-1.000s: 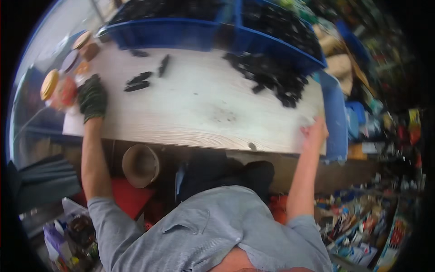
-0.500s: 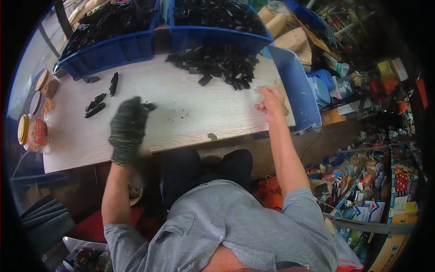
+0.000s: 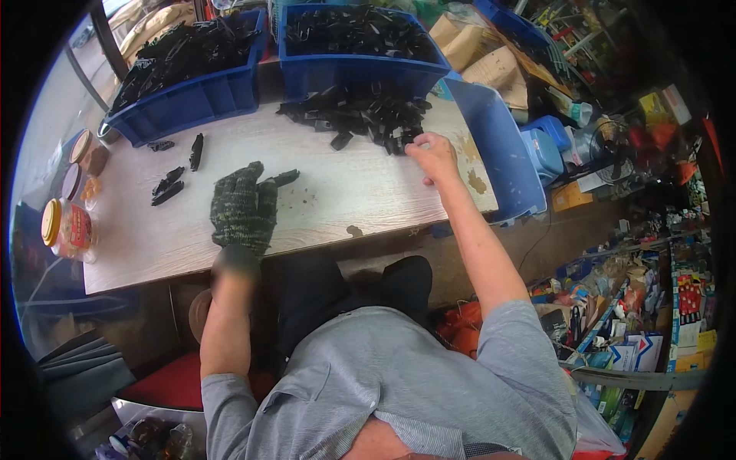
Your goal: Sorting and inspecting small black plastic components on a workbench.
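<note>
My left hand [image 3: 244, 205], in a dark green mottled knit glove, is over the left middle of the table. A small, slim black part [image 3: 287, 178] juts out to the right beside its thumb, and the hand is closed on it. My bare right hand [image 3: 435, 159] reaches to the near right edge of a heap of black plastic parts [image 3: 364, 115]. Its fingertips meet the outermost pieces, while the thumb stays apart from the fingers. Left of the glove lie several loose black pieces, among them a slim upright one [image 3: 197, 152] and a pair side by side [image 3: 167, 186].
Two blue bins, left [image 3: 184, 100] and right [image 3: 360, 73], filled with black parts, line the table's back. Lidded jars [image 3: 70, 230] stand along the left edge. An empty-looking blue tub [image 3: 498, 146] adjoins the right edge of the pale wooden table [image 3: 345, 199].
My right hand has moved left and slightly forward to the heap's edge. The gloved left hand has shifted right, with the slim black part still at its thumb.
</note>
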Available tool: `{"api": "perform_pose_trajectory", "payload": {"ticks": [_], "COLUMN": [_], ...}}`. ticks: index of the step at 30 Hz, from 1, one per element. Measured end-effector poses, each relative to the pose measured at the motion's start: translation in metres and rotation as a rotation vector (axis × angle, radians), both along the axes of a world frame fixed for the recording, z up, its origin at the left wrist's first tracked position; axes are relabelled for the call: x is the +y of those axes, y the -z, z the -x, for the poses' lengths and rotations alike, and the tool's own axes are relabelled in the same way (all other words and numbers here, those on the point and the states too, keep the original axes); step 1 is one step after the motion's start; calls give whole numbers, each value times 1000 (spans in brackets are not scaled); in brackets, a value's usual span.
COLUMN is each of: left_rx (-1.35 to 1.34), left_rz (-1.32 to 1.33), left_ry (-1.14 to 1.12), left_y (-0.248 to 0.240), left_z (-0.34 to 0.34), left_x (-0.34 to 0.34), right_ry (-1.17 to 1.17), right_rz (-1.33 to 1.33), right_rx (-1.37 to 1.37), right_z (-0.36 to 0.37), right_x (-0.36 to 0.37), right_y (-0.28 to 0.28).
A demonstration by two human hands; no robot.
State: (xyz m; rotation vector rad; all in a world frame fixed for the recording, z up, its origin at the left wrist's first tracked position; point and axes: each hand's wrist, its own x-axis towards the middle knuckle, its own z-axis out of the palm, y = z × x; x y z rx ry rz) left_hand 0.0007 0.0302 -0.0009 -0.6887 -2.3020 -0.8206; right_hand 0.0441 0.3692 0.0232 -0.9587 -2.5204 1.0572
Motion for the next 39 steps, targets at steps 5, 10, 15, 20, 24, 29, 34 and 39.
{"api": "perform_pose_trajectory", "payload": {"ticks": [5,10,15,20,24,29,34,39], "left_rx": [-197,-115,-258,-374,-365,-501,-1043,-701], "left_rz": [-446,-500,-383,-390,-435,-599,-785,-674], "left_ry": [273,307,401,451,456,410,467,392], "left_y": [15,21,27,24,26,36,27,38], "left_z": [-26,-37,-35,-32,-34,-30,-29,-40], "left_x": [32,93,127,126,130,133,127,109], "right_ry": [16,-102,-297,-303,-274,-246,-264,-269], "right_rz": [315,759,818,843,767,706,684,718], "right_rx": [86,174,192,247,230,232,250,310], "right_z": [-9,-33,-43,-49,-45,-44,-48,-48], "right_x": [10,-22,-49,-61,-67,-81,-89,-91], "right_y": [3,3,12,15,14,7,9,18]}}
